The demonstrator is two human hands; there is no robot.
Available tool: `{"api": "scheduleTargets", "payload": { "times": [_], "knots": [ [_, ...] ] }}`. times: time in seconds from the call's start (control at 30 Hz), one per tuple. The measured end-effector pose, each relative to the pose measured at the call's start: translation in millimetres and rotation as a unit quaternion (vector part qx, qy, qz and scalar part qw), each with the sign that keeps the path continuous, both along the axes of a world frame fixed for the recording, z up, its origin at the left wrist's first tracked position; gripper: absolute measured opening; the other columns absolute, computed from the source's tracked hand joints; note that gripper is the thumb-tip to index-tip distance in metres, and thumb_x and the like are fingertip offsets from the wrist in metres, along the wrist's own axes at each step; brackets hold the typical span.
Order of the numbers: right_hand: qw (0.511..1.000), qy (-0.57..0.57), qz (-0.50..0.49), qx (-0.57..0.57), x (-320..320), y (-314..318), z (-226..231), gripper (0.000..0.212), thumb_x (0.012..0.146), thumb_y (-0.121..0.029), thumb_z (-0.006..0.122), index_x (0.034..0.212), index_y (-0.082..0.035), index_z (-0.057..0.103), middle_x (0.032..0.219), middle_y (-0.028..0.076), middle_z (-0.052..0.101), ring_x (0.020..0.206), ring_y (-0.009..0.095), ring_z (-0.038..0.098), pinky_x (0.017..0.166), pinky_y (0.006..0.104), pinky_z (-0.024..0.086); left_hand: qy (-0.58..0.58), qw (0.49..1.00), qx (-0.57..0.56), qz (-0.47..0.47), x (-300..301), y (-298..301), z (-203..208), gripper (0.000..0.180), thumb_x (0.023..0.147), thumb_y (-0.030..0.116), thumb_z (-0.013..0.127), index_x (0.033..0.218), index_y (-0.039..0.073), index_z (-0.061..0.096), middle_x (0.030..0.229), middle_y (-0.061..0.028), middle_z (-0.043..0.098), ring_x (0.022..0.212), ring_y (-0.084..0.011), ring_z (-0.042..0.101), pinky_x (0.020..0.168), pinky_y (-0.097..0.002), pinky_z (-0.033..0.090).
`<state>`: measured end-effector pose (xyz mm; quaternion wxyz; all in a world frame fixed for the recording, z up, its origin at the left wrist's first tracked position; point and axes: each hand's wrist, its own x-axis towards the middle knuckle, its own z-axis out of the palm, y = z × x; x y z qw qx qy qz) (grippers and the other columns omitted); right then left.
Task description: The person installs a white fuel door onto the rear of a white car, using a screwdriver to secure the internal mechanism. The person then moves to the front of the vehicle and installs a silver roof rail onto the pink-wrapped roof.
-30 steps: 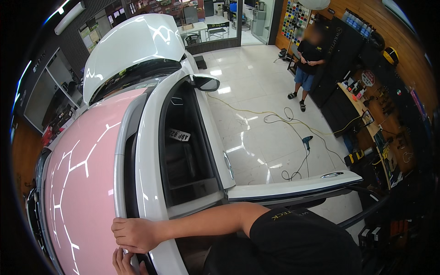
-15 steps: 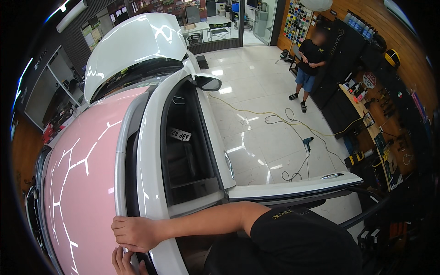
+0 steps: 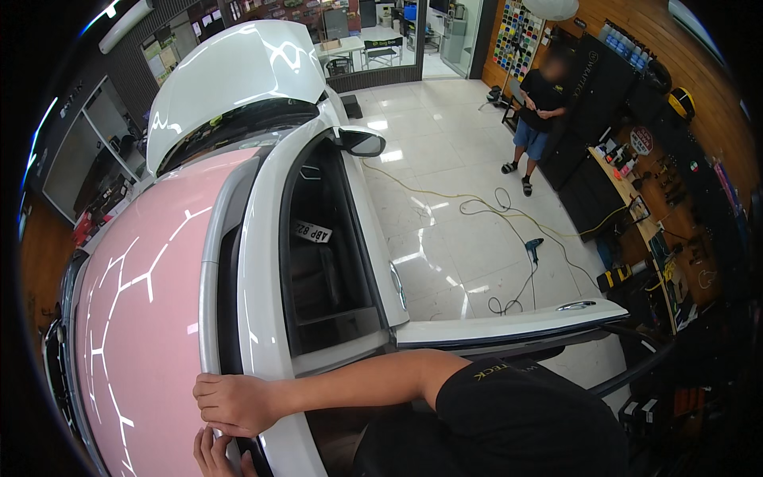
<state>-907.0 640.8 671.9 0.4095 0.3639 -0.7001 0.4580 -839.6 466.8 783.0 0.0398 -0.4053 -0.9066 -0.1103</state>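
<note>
My right hand [image 3: 237, 405] comes in from the right under a black short sleeve and is closed over the silver roof rail [image 3: 209, 310]. Its fingers curl down on the side of the pink roof [image 3: 147, 318]. Just below, at the lower edge, my left hand [image 3: 213, 457] straddles the same rail, fingers on the roof side and thumb on the other; most of it is cut off. The roof belongs to a white car [image 3: 266, 262] with its hood [image 3: 238, 67] raised. What lies under my right palm is hidden.
A white car door [image 3: 509, 322] stands open beside me. On the tiled floor lie a dark power tool [image 3: 533, 250], a black cable and a yellow cord [image 3: 429, 193]. Another person [image 3: 540, 107] stands near black cabinets. A workbench [image 3: 620, 179] with bottles runs along the right.
</note>
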Motion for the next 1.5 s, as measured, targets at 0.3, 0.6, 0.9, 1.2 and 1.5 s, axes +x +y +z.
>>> {"api": "scheduleTargets", "payload": {
  "times": [0.3, 0.6, 0.9, 1.2, 1.5],
  "knots": [
    [1.0, 0.009, -0.001, -0.008, -3.5, -3.5, -3.0, 0.013, 0.085, -0.012, 0.063, 0.079, -0.001, 0.062, 0.085, 0.012, 0.059, 0.093, 0.032, 0.054, 0.095, 0.0419, 0.044, -0.003, 1.0, 0.007, 0.001, 0.5, -0.6, 1.0, 0.044, 0.091, 0.0, 0.065, 0.134, -0.002, 0.055, 0.135, -0.0293, 0.055, 0.129, -0.0479, 0.049, 0.111, -0.0523, 0.039],
    [1.0, -0.003, 0.005, 0.005, 0.6, -3.0, 1.8, 0.011, 0.088, -0.01, 0.063, 0.082, -0.001, 0.061, 0.084, 0.012, 0.057, 0.094, 0.031, 0.055, 0.096, 0.0405, 0.045, 0.009, 1.0, 0.011, -0.001, 1.7, -3.0, 1.6, 0.044, 0.09, -0.001, 0.065, 0.133, -0.002, 0.056, 0.134, -0.0287, 0.055, 0.129, -0.0471, 0.049, 0.11, -0.051, 0.039],
    [1.0, 0.012, 0.008, -0.002, 2.8, -2.7, 0.1, 0.009, 0.088, -0.008, 0.062, 0.082, -0.001, 0.062, 0.085, 0.012, 0.057, 0.092, 0.031, 0.055, 0.094, 0.041, 0.045, 0.001, 0.998, 0.069, 0.01, 13.3, -22.0, -7.3, 0.042, 0.095, 0.002, 0.06, 0.135, -0.004, 0.053, 0.135, -0.0289, 0.054, 0.125, -0.0458, 0.053, 0.104, -0.0462, 0.046],
    [0.995, -0.041, -0.068, 0.054, -3.1, 7.3, -8.3, 0.017, 0.086, -0.014, 0.061, 0.074, -0.004, 0.061, 0.084, 0.017, 0.06, 0.089, 0.034, 0.056, 0.09, 0.0453, 0.046, -0.136, 0.96, -0.032, 0.242, 87.6, -85.0, -0.1, 0.041, 0.1, 0.015, 0.057, 0.135, -0.006, 0.056, 0.13, -0.0284, 0.061, 0.11, -0.0436, 0.062, 0.096, -0.0478, 0.05],
    [0.884, -0.066, -0.173, 0.43, -11.1, -3.3, 6.0, 0.021, 0.091, -0.018, 0.059, 0.103, -0.006, 0.071, 0.093, 0.018, 0.068, 0.086, 0.036, 0.065, 0.077, 0.0503, 0.051, 0.031, 0.873, -0.001, 0.487, 220.7, -224.4, -72.4, 0.036, 0.096, 0.029, 0.055, 0.119, 0.006, 0.07, 0.109, -0.0193, 0.071, 0.102, -0.0397, 0.064, 0.088, -0.0537, 0.048]
  ]
}}
